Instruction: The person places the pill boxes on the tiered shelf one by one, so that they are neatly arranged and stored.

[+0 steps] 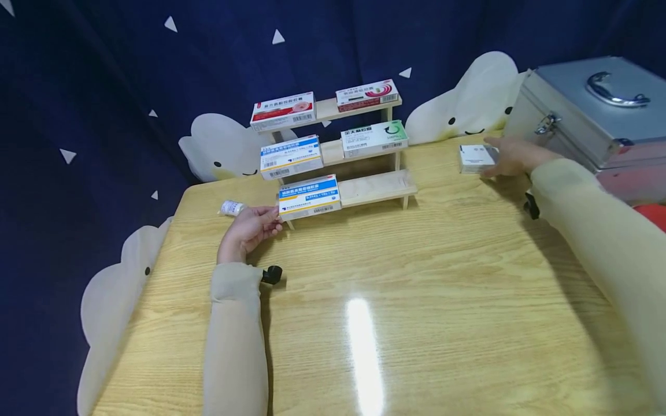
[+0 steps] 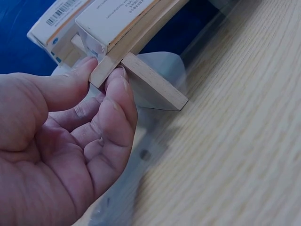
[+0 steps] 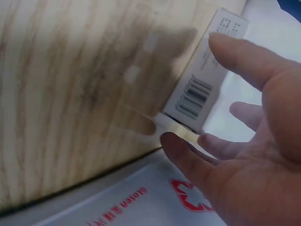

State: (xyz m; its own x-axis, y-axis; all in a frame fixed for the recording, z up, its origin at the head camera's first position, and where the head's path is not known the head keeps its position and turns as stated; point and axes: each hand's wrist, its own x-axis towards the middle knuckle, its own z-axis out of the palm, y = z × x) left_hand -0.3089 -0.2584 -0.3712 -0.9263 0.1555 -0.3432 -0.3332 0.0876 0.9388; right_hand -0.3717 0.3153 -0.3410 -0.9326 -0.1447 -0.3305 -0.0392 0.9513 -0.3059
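A three-tier wooden display stand point(image 1: 377, 186) carries several medicine boxes. My left hand point(image 1: 251, 228) is at the left end of its lowest tier, beside a blue-and-white medicine box point(image 1: 309, 196). In the left wrist view, the thumb and curled fingers of that hand point(image 2: 70, 136) pinch the end of the wooden shelf board point(image 2: 104, 70). On the right, my right hand point(image 1: 512, 156) is at a small white box point(image 1: 474, 159). The right wrist view shows the thumb across the barcode side of this box point(image 3: 200, 89), the other fingers spread near its end; contact is unclear.
A white bottle point(image 1: 231, 208) lies left of the stand. Red-and-white boxes point(image 1: 283, 111) occupy the top tier; a green-and-white box point(image 1: 374, 138) is on the middle one. A silver metal case point(image 1: 567, 124) stands at the right. Behind the table point(image 1: 416, 289) hangs a dark blue curtain point(image 1: 338, 46).
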